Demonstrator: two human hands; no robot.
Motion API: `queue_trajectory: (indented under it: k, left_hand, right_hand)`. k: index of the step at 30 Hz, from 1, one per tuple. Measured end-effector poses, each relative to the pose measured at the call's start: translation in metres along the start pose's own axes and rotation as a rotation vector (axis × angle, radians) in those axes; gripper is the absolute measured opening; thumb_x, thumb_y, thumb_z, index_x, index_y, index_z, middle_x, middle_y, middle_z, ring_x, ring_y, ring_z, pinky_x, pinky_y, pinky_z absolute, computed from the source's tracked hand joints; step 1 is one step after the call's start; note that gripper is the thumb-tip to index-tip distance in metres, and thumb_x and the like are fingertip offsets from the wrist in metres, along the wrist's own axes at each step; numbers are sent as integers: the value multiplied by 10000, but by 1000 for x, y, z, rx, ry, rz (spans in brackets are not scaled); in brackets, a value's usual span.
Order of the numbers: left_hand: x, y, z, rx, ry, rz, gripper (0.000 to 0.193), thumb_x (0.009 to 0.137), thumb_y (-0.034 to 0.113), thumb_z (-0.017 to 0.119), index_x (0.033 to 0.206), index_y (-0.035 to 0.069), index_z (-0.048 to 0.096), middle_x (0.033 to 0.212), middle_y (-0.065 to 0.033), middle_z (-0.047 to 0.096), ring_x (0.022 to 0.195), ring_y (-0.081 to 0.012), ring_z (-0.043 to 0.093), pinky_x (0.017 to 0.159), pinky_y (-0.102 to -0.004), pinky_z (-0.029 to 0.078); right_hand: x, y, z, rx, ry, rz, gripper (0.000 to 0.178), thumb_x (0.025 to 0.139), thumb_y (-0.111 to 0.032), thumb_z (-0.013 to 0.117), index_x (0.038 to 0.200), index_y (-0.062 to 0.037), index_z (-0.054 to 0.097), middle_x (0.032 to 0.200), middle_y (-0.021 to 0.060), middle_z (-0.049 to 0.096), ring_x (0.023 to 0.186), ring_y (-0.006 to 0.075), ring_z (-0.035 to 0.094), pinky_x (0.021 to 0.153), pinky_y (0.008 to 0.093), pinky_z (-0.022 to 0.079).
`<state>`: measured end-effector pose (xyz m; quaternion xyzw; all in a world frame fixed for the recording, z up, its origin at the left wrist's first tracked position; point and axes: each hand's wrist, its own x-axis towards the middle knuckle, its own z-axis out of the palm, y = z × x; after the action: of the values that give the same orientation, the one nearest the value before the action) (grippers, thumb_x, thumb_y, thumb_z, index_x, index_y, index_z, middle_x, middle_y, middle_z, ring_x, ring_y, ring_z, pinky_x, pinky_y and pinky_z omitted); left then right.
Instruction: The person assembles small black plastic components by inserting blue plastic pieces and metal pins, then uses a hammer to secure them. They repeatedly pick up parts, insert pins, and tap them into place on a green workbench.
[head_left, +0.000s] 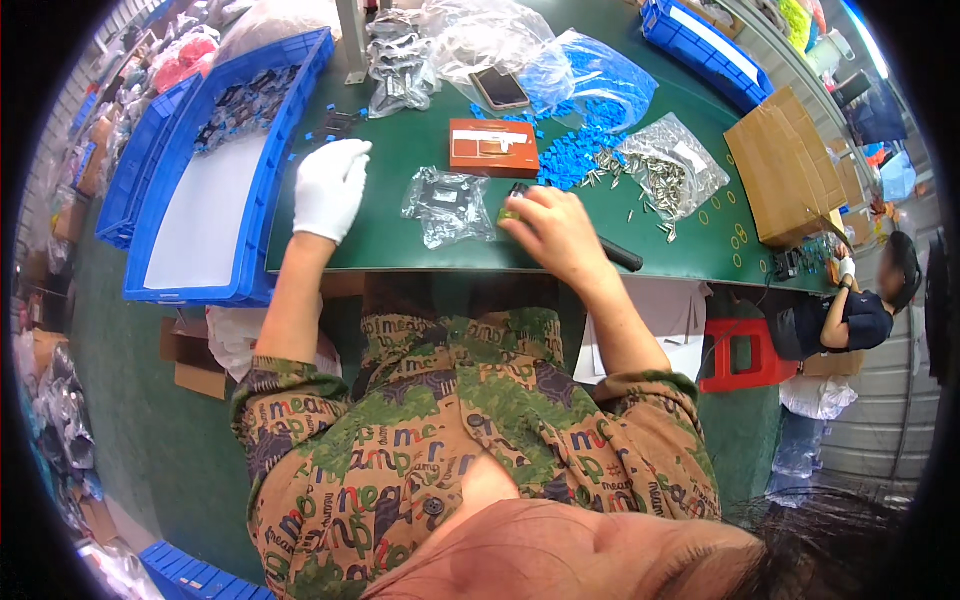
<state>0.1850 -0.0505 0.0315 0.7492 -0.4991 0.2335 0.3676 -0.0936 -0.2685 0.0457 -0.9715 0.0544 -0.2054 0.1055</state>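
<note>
My left hand (328,192), in a white glove, is over the table's left side with its fingers drawn together; anything between them is hidden. Small dark pieces with blue tabs (338,122) lie just beyond it. My bare right hand (556,232) curls over a black rod-shaped tool (622,255), whose thick end sticks out to the right. By the fingertips are a dark tip and a yellow-green bit, partly covered. A clear plastic bag with a dark part inside (447,205) lies between my hands. Behind it sits a red-brown box (493,147) with a picture on top.
Blue tabs (580,155) form a heap beside a bag of metal pins (668,180). A phone (500,88) rests among plastic bags. Blue bins (268,190) flank the table's left; a cardboard box (785,165) and yellow rings (738,238) are rightward. A co-worker (855,315) sits far right.
</note>
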Motion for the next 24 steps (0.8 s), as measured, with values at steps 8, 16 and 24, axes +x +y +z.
queue_trajectory:
  k: [8,16,24]
  left_hand:
    - [-52,84,0,-368,-8,-245,172,944,57,676,1088,37,768,1058,-133,750,996,-290,708,939,-375,540]
    - [-150,97,6,-1675,-179,-1158,408,1087,338,499,1255,2,657,1112,-158,733,1088,-289,695,977,-423,533]
    - [-154,119,21,-2009,-285,-1594,479,1062,439,536,1367,75,600,1285,-131,662,1161,-297,646,940,-467,545]
  right_hand:
    - [56,-26,56,-64,-105,-118,218,930,-286,704,1047,-105,734,972,63,642,1013,272,637,853,420,468]
    - [45,-31,41,192,111,-208,93,907,-160,695,990,-119,706,915,49,606,934,255,633,813,408,476]
    - [-4,-52,10,205,-149,-472,219,806,-125,702,1023,-152,691,928,24,586,923,233,616,811,379,500]
